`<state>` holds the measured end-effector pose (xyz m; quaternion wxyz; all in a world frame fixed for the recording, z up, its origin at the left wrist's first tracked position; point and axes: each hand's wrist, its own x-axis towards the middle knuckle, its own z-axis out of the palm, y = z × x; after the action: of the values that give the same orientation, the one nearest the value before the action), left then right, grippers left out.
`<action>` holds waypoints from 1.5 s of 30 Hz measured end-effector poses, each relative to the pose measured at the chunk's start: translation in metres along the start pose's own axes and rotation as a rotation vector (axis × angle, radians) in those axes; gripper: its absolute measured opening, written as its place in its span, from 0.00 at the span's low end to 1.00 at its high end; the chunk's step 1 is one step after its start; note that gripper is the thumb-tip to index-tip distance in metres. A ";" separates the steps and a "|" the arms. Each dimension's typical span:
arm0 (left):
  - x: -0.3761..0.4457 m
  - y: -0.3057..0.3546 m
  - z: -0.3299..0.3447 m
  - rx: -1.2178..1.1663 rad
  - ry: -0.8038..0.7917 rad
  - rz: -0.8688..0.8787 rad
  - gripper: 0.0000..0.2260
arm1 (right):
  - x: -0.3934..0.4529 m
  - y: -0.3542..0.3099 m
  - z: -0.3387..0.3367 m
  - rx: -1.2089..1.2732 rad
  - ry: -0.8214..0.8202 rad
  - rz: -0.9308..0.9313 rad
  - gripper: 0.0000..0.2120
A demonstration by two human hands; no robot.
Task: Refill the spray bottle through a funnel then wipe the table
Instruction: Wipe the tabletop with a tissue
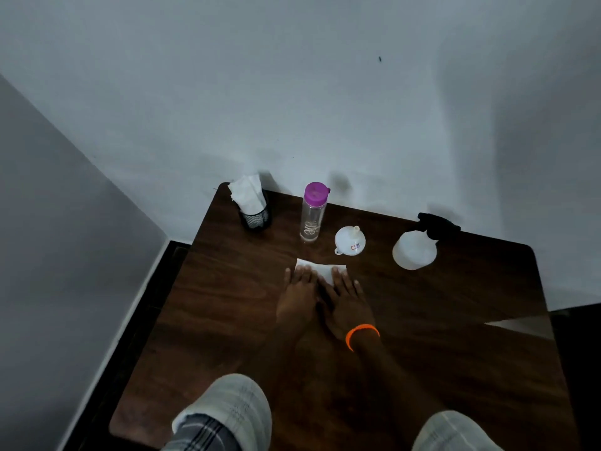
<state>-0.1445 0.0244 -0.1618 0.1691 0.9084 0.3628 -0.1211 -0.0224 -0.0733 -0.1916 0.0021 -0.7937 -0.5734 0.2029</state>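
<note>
A white tissue [322, 270] lies flat on the dark wooden table [422, 336]. My left hand [300, 296] and my right hand [348, 302] lie side by side on its near part, fingers straight, pressing it down. My right wrist wears an orange band. Behind the tissue stands a clear water bottle [311, 216] with a purple cap. To its right a white funnel [350, 240] lies on the table, spout pointing up. Farther right stands the translucent spray bottle [414, 250], its black trigger head on.
A black mesh holder [257, 218] stuffed with white tissues stands at the table's far left corner. The table is pushed against a pale wall at the back. The floor drops away on the left and right sides.
</note>
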 end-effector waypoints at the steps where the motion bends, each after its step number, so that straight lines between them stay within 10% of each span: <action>1: 0.007 0.000 -0.003 -0.003 -0.001 0.013 0.29 | 0.006 0.003 -0.002 -0.001 0.001 0.013 0.34; 14: 0.031 0.044 0.001 0.054 0.000 0.128 0.27 | -0.009 0.046 -0.010 0.035 0.012 0.132 0.36; 45: -0.226 0.126 0.108 0.122 -0.198 0.173 0.41 | -0.283 0.023 0.077 0.004 -0.077 0.071 0.31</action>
<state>-0.2271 -0.2441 -0.1555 0.1584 0.9285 0.2566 -0.2167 -0.0999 -0.3570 -0.1770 -0.0256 -0.8052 -0.5441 0.2345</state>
